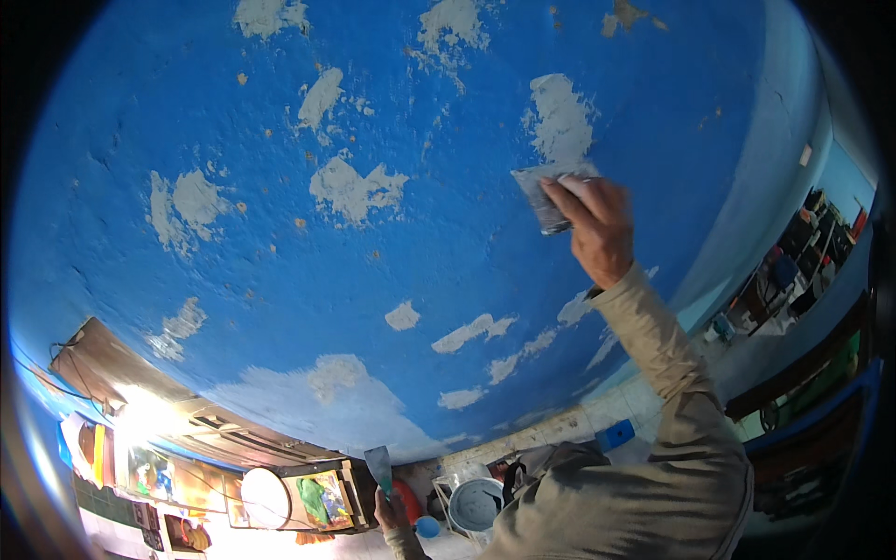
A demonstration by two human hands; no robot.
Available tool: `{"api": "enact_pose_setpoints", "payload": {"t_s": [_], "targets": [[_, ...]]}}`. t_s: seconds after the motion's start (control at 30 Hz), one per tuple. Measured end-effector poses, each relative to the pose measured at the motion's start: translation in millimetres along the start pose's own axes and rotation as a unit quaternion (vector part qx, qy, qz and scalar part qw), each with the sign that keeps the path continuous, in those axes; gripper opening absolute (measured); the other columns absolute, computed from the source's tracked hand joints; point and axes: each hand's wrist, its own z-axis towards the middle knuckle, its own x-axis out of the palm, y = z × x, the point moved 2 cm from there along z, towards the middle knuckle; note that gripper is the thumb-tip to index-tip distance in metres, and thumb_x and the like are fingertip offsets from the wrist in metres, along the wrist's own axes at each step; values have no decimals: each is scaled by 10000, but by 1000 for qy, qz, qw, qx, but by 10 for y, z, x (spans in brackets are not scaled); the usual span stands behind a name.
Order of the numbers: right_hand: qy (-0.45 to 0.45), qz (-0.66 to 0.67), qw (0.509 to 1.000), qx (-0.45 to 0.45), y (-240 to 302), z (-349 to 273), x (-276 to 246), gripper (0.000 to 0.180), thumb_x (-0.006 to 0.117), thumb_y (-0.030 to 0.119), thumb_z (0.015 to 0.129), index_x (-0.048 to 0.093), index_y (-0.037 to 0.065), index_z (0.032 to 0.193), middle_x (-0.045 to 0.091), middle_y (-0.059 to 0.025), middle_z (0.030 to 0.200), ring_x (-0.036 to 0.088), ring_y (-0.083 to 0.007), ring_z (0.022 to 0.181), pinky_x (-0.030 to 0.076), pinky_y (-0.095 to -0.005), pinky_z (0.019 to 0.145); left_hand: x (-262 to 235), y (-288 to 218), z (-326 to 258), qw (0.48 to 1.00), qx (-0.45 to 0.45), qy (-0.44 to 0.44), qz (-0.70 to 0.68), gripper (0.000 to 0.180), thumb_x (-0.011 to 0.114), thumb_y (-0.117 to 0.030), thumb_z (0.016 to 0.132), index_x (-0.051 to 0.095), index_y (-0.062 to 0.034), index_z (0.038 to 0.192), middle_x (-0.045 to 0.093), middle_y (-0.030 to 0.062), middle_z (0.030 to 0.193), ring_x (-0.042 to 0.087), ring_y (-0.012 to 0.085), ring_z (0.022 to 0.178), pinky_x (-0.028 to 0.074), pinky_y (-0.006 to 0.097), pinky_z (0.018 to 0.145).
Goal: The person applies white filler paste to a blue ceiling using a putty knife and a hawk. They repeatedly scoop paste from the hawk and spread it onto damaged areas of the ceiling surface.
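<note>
A blue wall (485, 243) with rough whitish putty patches fills most of the view. High on the right, my right hand (602, 224) grips a flat metal filling blade (539, 201) between fingers and thumb. The blade lies against the wall at the lower end of a putty patch (560, 117). Slight blur shows on this hand. Low in the view, my left hand (390, 513) is closed round the handle of a putty knife (378, 464), its blade pointing up, apart from the patches. Several other patches, such as a butterfly-shaped one (357, 189), are spread over the wall.
A round bucket (474, 506) with grey-white contents stands below, between my arms. A blue box (614, 435) sits near the wall's foot. Wooden furniture (224, 420), a bright lamp (149, 411) and a round white object (265, 497) are at lower left. Cluttered shelves (793, 266) stand far right.
</note>
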Motion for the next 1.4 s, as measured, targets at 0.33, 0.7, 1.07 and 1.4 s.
{"api": "enact_pose_setpoints", "payload": {"t_s": [0.33, 0.7, 1.07, 1.4], "targets": [[-57, -65, 989, -122, -547, 699, -51, 444, 545, -45, 835, 630, 204, 1193, 615, 48, 1099, 547, -185, 934, 424, -369, 798, -122, 173, -79, 1000, -22, -14, -7, 199, 494, -144, 905, 529, -11, 1049, 559, 24, 673, 505, 80, 525, 409, 249, 454], [74, 7, 996, -39, -329, -290, -105, 525, 575, -122, 735, 626, 163, 1173, 603, 2, 1060, 520, -212, 884, 423, -398, 813, -116, 580, -212, 986, -32, -26, -162, 142, 531, -165, 916, 506, -52, 1000, 530, -7, 661, 469, 63, 506, 372, 220, 431], [-109, -67, 991, -36, -779, 1120, 68, 776, 527, -180, 688, 422, 166, 1374, 474, -47, 1189, 487, -281, 1003, 417, -416, 896, -146, 1291, -354, 937, 98, 57, -331, 615, 600, -32, 857, 329, -71, 1408, 539, 92, 1142, 557, 220, 1023, 502, 322, 844], [-18, 18, 999, 19, -616, 633, -304, 638, 579, -110, 732, 490, 148, 1309, 513, -58, 1094, 528, -270, 961, 461, -404, 823, -83, 1081, -162, 955, -34, 28, -295, 524, 559, 0, 879, 383, -70, 1367, 577, 60, 980, 568, 143, 808, 493, 260, 680]]}}
